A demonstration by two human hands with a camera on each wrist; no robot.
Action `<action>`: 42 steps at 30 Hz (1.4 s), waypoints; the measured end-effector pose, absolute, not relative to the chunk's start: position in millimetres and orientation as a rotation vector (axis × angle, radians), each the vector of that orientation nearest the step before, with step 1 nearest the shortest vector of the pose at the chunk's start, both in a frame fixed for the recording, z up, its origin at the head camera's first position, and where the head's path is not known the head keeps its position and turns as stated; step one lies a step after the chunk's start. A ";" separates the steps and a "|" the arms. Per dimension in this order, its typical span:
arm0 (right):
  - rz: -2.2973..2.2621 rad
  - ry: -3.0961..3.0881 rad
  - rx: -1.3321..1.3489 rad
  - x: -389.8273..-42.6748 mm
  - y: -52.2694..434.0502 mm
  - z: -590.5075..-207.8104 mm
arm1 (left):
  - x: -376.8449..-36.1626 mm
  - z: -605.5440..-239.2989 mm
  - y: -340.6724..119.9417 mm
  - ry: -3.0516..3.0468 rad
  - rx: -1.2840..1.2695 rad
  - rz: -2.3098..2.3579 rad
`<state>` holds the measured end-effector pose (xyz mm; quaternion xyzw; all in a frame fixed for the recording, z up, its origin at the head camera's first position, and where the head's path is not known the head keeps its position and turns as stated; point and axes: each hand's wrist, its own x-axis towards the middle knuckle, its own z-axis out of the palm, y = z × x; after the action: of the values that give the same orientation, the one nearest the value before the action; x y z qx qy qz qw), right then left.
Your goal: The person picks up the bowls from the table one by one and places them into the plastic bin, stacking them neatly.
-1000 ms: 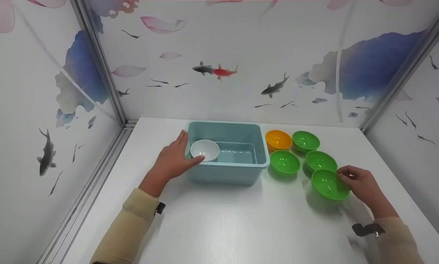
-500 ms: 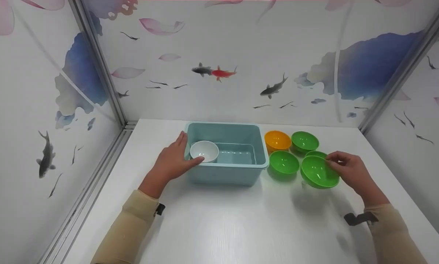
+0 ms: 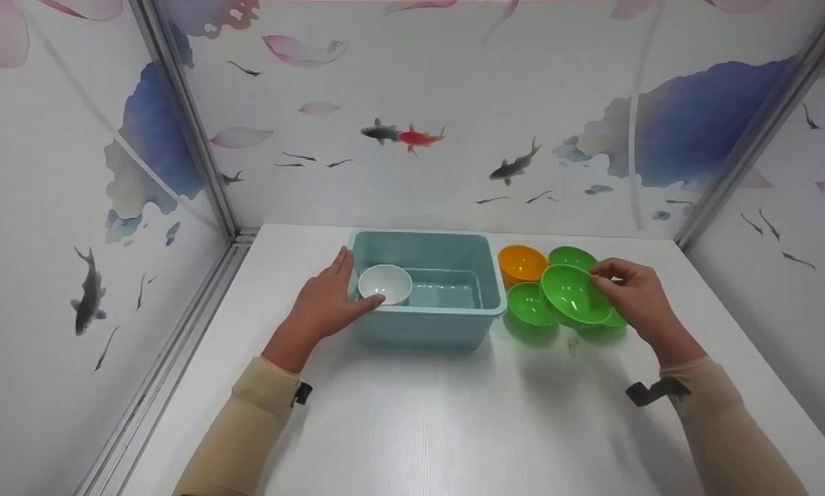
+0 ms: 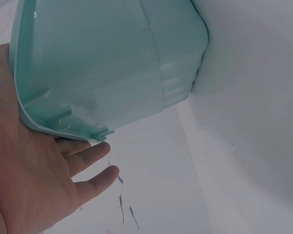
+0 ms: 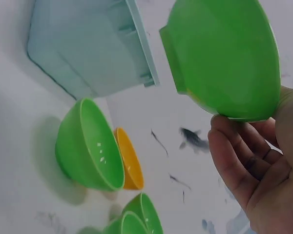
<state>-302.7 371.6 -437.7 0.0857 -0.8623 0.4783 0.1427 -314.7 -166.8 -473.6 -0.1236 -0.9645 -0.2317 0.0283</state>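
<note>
I have my right hand pinching the rim of a green bowl, which hangs tilted above the table, its mouth turned toward the tub. From the right wrist view I see my fingers curled under the bowl's edge and its base pointing away from the palm. The lifted bowl hovers over the other green bowls, just right of the teal tub. An orange bowl sits beside the tub's far right corner.

My left hand lies flat against the tub's left wall, fingers straight, thumb on the rim. A white bowl rests inside the tub at its left end, just by that thumb.
</note>
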 end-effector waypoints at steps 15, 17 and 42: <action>1.445 -2.493 0.373 -328.0 304.0 -399.2 | -315.5 -474.8 -166.1 -2.968 -0.382 -0.714; 1.448 -2.503 0.387 -332.9 296.0 -396.7 | -315.0 -474.9 -165.9 -2.969 -0.388 -0.715; 1.736 -2.569 0.501 -386.2 216.4 -380.0 | -312.0 -470.1 -166.4 -2.969 -0.392 -0.713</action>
<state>-386.2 216.4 -380.0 0.1595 -0.8180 0.5527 0.0003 -312.0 -166.4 -470.1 -0.1271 -0.9640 -0.2314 0.0314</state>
